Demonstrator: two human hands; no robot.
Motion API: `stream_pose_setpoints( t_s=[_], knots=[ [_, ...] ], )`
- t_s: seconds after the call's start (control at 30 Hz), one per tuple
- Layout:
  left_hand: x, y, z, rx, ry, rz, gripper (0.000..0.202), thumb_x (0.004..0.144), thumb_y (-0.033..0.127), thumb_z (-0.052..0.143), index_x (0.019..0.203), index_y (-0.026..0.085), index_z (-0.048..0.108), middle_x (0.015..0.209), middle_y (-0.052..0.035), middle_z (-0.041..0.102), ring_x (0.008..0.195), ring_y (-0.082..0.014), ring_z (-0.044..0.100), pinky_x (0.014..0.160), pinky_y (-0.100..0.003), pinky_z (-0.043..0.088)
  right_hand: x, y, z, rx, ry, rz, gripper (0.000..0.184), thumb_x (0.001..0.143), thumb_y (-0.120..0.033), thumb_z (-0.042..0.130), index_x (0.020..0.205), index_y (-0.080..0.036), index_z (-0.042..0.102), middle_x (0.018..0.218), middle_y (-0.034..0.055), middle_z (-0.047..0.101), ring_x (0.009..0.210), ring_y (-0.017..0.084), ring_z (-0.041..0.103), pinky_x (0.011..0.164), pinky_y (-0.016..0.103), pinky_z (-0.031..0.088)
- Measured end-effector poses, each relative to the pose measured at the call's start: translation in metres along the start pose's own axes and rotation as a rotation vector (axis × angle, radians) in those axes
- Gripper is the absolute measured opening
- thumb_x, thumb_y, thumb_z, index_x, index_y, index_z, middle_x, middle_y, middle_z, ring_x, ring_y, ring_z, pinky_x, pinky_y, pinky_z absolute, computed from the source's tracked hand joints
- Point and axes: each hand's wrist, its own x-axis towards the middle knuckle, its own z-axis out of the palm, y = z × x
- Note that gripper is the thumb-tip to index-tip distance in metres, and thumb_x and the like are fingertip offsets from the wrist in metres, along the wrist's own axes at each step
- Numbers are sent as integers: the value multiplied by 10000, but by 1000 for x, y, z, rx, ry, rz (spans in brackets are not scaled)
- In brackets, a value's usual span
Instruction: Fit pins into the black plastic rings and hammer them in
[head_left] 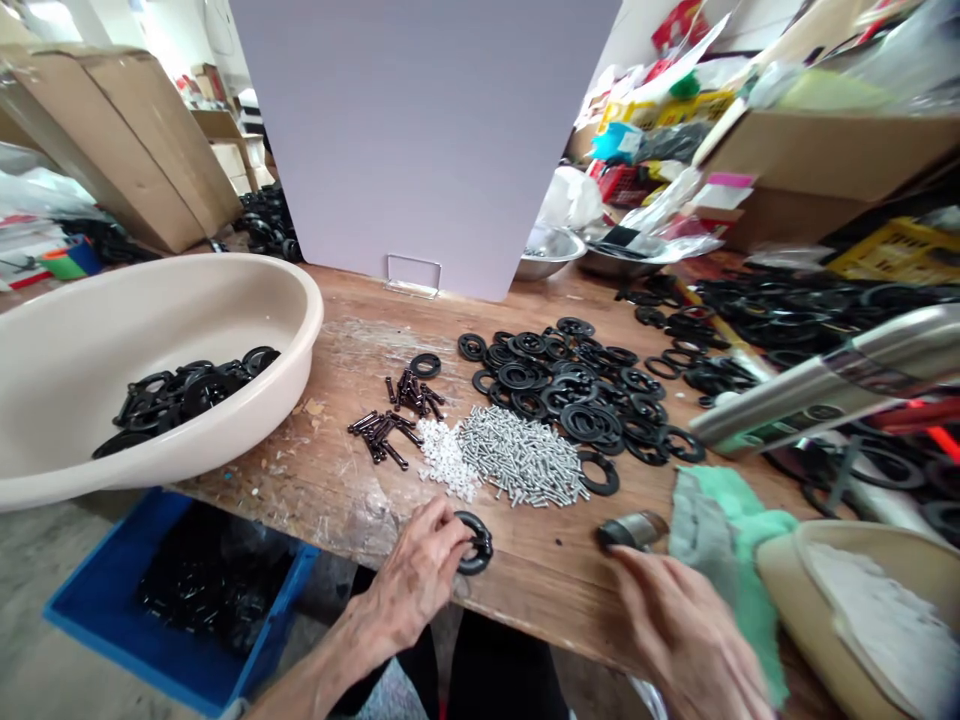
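My left hand pinches a black ring at the table's front edge, with fingertips on its left side. To the right, my right hand is slightly blurred, its fingers stretched out just below a short metal cylinder with a black end; whether they touch it I cannot tell. Beyond the left hand lie a heap of silver screws, small white pieces and dark brown pins. A large pile of black rings spreads behind the screws.
On the left stands a big cream basin with black parts inside; below it is a blue crate. A pale upright board rises at the back. Right are a green cloth, a tub of white material and a metal tube.
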Motion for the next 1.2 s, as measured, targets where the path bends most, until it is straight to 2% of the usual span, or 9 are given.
stream_pose_setpoints(
  t_s=[0.1, 0.2, 0.4, 0.53, 0.63, 0.8, 0.9, 1.0, 1.2],
  knots=[
    [-1, 2, 1, 22, 21, -31, 167, 892, 87, 456, 880, 165, 603, 878, -38, 504, 870, -162, 529, 805, -281, 474, 29, -44, 25, 161, -74, -86, 180, 929, -284, 403, 963, -233, 572, 889, 45, 618, 810, 199, 591, 721, 326, 458],
    [-2, 2, 2, 19, 38, -49, 165, 894, 94, 457, 888, 169, 603, 889, -43, 515, 887, -169, 534, 828, -293, 471, 49, -73, 46, 4, -106, -148, 185, 937, -254, 383, 871, -204, 548, 802, 41, 577, 790, 202, 550, 733, 333, 425],
    [-5, 7, -3, -79, 119, -76, 163, 894, 128, 467, 877, 168, 624, 820, -29, 529, 797, -146, 535, 765, -257, 440, 58, -88, 61, -248, -145, -146, 236, 925, -219, 364, 768, -177, 533, 768, 80, 559, 787, 258, 520, 740, 406, 352],
    [-5, 13, -15, -216, 108, -224, 148, 863, 202, 520, 808, 158, 650, 729, -6, 527, 627, -113, 462, 613, -236, 375, 55, -84, 58, -244, -147, -155, 272, 935, -211, 313, 777, -176, 532, 756, 69, 561, 784, 245, 529, 739, 393, 350],
    [-3, 15, -20, -422, 75, -343, 156, 835, 237, 549, 784, 143, 663, 747, -14, 557, 642, -113, 471, 602, -233, 360, 51, -74, 52, -103, -143, -134, 284, 940, -276, 312, 791, -185, 535, 759, 53, 570, 783, 228, 541, 729, 376, 364],
    [0, 16, -20, -672, 37, -415, 204, 808, 299, 584, 762, 113, 654, 729, -21, 575, 665, -118, 504, 622, -232, 370, 43, -76, 28, 372, -249, 140, 293, 885, -462, 460, 776, -213, 569, 675, -3, 573, 608, 154, 515, 597, 285, 386],
    [-1, 16, -19, -657, 25, -404, 239, 812, 332, 580, 787, 107, 657, 733, -29, 584, 664, -124, 497, 625, -243, 368, 44, -92, 6, 538, -376, 231, 277, 873, -461, 494, 769, -219, 578, 647, -26, 543, 608, 136, 499, 584, 253, 382],
    [-2, 17, -19, -542, 31, -384, 237, 829, 331, 559, 802, 120, 663, 739, -28, 571, 651, -125, 466, 610, -251, 353, 48, -104, -7, 594, -432, 208, 270, 868, -435, 505, 727, -216, 572, 627, -31, 506, 603, 126, 474, 586, 236, 385],
    [-2, 24, -21, -239, 58, -280, 177, 861, 264, 535, 780, 152, 645, 732, -6, 511, 650, -123, 437, 613, -251, 332, 54, -104, -1, 528, -455, 66, 260, 871, -368, 476, 687, -207, 563, 600, -25, 553, 558, 119, 502, 540, 223, 404]
  ],
)
